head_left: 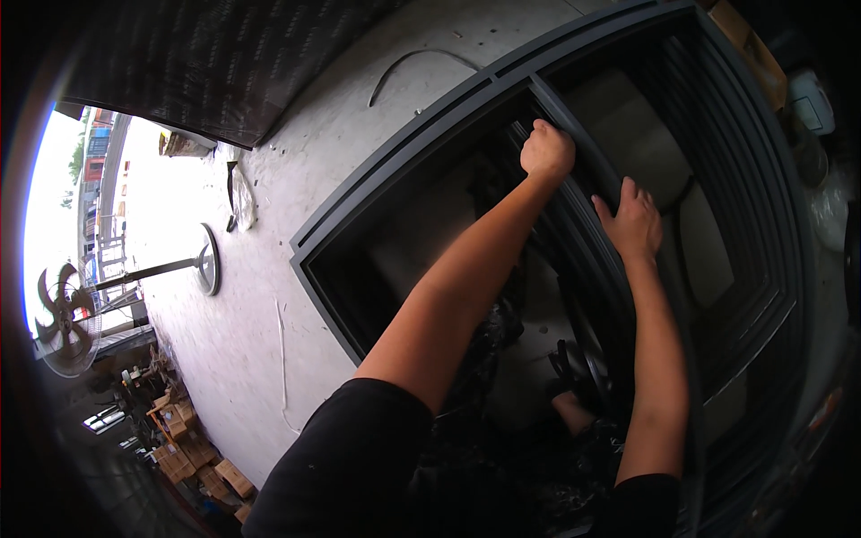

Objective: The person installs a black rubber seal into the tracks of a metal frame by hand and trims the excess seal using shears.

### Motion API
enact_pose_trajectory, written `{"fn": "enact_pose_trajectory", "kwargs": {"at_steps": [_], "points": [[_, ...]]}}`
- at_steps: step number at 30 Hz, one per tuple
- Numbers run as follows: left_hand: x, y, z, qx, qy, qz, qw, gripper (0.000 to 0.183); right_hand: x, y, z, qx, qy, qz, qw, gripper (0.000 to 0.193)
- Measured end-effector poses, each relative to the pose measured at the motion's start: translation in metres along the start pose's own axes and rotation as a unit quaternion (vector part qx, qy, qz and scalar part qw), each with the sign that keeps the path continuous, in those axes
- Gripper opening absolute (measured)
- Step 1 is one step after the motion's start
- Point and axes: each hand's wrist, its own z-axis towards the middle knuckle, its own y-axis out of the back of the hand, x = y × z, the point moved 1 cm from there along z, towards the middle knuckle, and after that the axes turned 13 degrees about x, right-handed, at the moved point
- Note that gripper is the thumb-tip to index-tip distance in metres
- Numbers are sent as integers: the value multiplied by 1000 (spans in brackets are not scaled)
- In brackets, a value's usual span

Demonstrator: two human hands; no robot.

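A large dark grey metal window frame (408,134) stands tilted across the view, with a crossbar (574,125) dividing it. My left hand (548,151) is closed in a fist on a slim dark bar (518,134) just left of that crossbar; the palm side is hidden. My right hand (635,222) lies over the crossbar farther down, thumb apart and fingers stretched out. Through the openings, the floor and my dark clothing show, along with a foot in a dark sandal (563,381). More dark frames (758,206) are stacked behind on the right.
On the left, a standing fan (67,318) has its round base (208,260) on the pale floor (242,314). A black-wrapped stack (206,63) is at the upper left. Cardboard boxes (184,439) are piled lower left. A dark strip (417,56) lies beyond the frame.
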Motion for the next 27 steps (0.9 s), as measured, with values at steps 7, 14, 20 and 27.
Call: {"fn": "enact_pose_trajectory", "kwargs": {"at_steps": [7,14,20,27], "points": [[19,-37,-25,386,105,-258,880,32,-4,-5,1,-11,2,53,999,47],[22,-62,-35,434,154,-351,816,33,-11,2,-18,-29,-58,213,975,38],[34,-85,-25,374,119,-326,860,33,-29,11,-176,-171,-45,251,952,32],[50,-84,-1,349,147,-338,862,28,-140,-30,-347,-187,-480,687,513,23]]}}
